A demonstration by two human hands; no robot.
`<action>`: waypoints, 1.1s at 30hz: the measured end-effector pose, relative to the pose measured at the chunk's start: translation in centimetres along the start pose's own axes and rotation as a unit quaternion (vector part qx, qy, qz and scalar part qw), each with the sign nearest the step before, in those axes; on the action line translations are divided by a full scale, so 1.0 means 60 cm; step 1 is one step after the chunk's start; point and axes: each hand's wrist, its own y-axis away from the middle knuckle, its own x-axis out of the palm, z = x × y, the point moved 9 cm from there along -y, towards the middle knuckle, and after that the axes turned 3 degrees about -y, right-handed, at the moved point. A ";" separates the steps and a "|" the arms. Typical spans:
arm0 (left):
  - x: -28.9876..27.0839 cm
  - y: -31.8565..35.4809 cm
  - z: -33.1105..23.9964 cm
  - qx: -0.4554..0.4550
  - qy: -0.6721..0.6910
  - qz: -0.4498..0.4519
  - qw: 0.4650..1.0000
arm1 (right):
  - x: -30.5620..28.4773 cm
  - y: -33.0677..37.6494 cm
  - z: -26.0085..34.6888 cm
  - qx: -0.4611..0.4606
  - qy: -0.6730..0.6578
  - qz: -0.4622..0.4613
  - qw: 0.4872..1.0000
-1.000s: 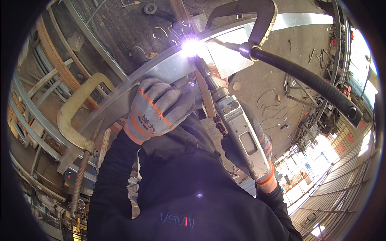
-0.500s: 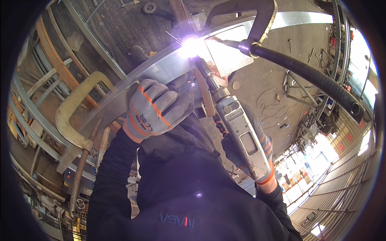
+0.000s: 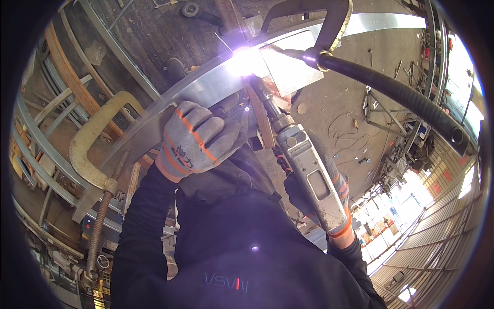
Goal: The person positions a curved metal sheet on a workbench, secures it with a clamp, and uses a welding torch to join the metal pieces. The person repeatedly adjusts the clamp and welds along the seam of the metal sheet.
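My left hand point(image 3: 198, 141), in a grey glove with orange stripes, rests palm down on a curved steel band point(image 3: 206, 85), just below the weld spot. Mostly hidden behind a grey welding torch point(image 3: 311, 177), my right hand point(image 3: 340, 188) grips the torch's handle. The torch's nozzle points up at the band, where a bright white arc point(image 3: 246, 61) burns against a flat steel plate point(image 3: 293, 64). My dark sleeves and jacket fill the lower middle of the view.
A yellow C-clamp point(image 3: 90, 139) grips the band at the left, and a dark clamp point(image 3: 329, 20) holds the plate at the top. A thick black hose point(image 3: 401, 98) runs to the right. Curved steel bars point(image 3: 36, 154) lie at the left, and scraps litter the concrete floor point(image 3: 355, 129).
Both hands hold their places and the arc keeps burning at the same spot on the band.
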 end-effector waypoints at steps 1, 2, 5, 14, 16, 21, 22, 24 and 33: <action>0.000 -0.001 -0.001 0.000 0.000 0.004 1.000 | -0.001 0.001 -0.002 0.002 -0.002 -0.001 1.000; 0.001 -0.001 -0.001 0.001 0.000 0.008 1.000 | -0.001 0.002 -0.004 0.005 -0.004 0.000 1.000; -0.006 -0.003 -0.002 0.009 0.007 -0.011 1.000 | -0.002 0.006 -0.009 0.013 -0.011 0.001 1.000; -0.001 0.000 0.002 0.009 0.019 0.026 0.999 | 0.000 0.012 -0.026 0.052 -0.042 0.011 0.998; -0.002 0.001 0.002 0.011 0.022 0.029 0.999 | -0.001 0.013 -0.028 0.059 -0.049 0.014 0.997; 0.003 0.006 0.004 0.014 0.018 0.040 0.999 | 0.000 0.011 -0.030 0.076 -0.065 0.020 0.995; 0.003 0.007 0.004 0.015 0.017 0.036 0.999 | 0.000 0.011 -0.031 0.083 -0.070 0.021 0.994; 0.004 0.010 0.003 0.016 0.015 0.030 0.999 | 0.002 0.014 -0.034 0.105 -0.082 0.026 0.991; 0.003 0.015 0.004 0.015 0.019 0.019 1.000 | -0.001 0.036 -0.083 0.170 -0.098 0.023 0.980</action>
